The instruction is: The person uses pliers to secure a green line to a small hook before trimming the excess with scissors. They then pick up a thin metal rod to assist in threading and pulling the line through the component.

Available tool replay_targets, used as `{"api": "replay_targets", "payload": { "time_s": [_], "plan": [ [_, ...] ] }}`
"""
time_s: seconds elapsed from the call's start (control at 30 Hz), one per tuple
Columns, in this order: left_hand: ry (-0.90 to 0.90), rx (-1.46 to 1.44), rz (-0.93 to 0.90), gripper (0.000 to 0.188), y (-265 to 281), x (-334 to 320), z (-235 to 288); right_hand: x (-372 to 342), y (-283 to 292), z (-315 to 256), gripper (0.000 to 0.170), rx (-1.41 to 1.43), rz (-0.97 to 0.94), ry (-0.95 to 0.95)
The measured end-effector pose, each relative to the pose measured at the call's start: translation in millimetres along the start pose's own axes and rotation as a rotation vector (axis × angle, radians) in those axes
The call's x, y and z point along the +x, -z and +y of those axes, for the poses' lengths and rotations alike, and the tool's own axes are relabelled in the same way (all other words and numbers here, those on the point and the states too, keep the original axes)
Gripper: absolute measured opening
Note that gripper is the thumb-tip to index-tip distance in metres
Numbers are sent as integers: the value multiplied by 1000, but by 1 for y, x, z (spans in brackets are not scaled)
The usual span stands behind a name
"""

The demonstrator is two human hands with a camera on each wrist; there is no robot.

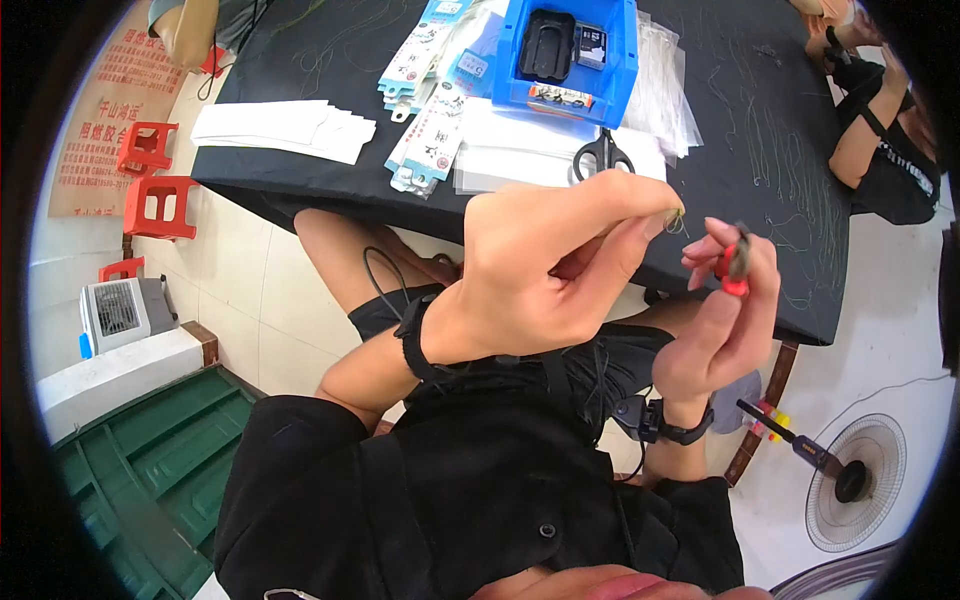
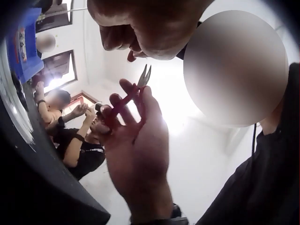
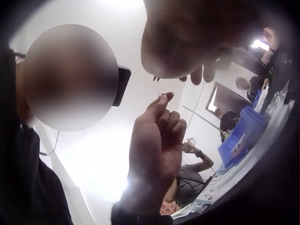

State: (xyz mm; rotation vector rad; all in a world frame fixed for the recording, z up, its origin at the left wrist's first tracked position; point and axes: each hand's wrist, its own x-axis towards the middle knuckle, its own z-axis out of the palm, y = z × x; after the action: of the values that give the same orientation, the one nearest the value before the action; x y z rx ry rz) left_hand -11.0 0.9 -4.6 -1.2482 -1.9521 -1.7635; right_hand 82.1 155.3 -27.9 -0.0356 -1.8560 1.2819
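In the head view my left hand (image 1: 550,265) is raised above the front edge of the table. Thumb and forefinger pinch a thin yellow-green line (image 1: 677,222), which makes a small loop (image 3: 161,95) at the fingertips in the right wrist view. Just to the right, my right hand (image 1: 725,315) holds small red-handled scissors (image 1: 735,280) against its fingers. Their two short pointed metal blades (image 2: 145,76) stick out past the fingertips in the left wrist view, parted from each other. A small gap lies between the two hands.
On the black-covered table (image 1: 290,170) stands a blue bin (image 1: 625,85) with a black tray (image 1: 547,45) inside. Black-handled scissors (image 1: 603,153), packets (image 1: 430,140) and white cards (image 1: 280,128) lie near it. Loose lines (image 1: 770,150) spread rightward. Another person (image 1: 885,150) sits at right; a fan (image 1: 855,480) stands below.
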Motion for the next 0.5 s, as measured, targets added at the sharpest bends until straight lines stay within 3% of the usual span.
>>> {"api": "replay_targets", "payload": {
  "time_s": [0.07,0.3,0.5],
  "plan": [
    [-53,38,73,12,-5,1,-5,-1,7,1,41,-222,-123,183],
    [-177,146,151,16,-8,-3,-7,2,13,0,41,-438,-121,375],
    [-153,155,155,15,-7,-2,-5,1,13,0,38,-462,-156,380]
  ]
}}
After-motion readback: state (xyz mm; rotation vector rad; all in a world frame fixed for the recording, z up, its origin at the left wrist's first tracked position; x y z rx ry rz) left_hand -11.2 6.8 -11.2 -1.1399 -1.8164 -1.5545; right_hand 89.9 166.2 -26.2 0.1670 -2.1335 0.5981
